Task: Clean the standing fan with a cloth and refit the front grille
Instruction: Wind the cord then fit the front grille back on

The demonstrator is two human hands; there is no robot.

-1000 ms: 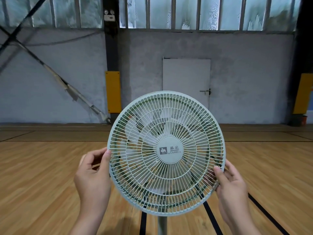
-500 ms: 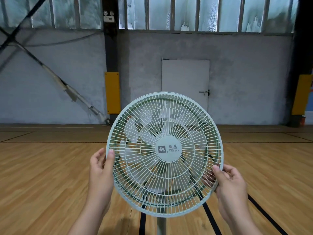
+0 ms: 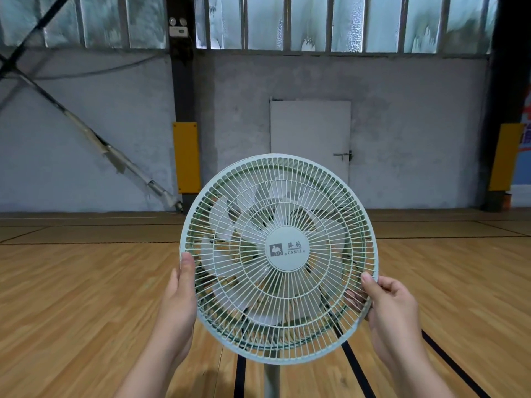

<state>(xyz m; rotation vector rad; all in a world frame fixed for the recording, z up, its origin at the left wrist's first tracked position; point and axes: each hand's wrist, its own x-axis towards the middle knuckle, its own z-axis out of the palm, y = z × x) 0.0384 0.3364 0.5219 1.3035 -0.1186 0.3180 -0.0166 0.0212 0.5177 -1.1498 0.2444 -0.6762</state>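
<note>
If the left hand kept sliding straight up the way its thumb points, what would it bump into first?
Nothing separate, probably: the left hand already holds the front grille at its left rim, thumb pointing up along it. It would just ride up the curved rim; beyond looks free, though depth is unclear.

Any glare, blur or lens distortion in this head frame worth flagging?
Head view: sharp on the front grille and both hands; the high windows look bright and washed out; wide-angle bending bows the wall and floor lines at the edges; soft shadow on the floor below the fan.

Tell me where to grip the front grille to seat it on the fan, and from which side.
Grip the front grille by its solid outer rim, at opposite points, coming in from left and right as the left hand and right hand do now. The thin spokes look bendable; the rim looks stiffer and keeps the disc level.
</note>
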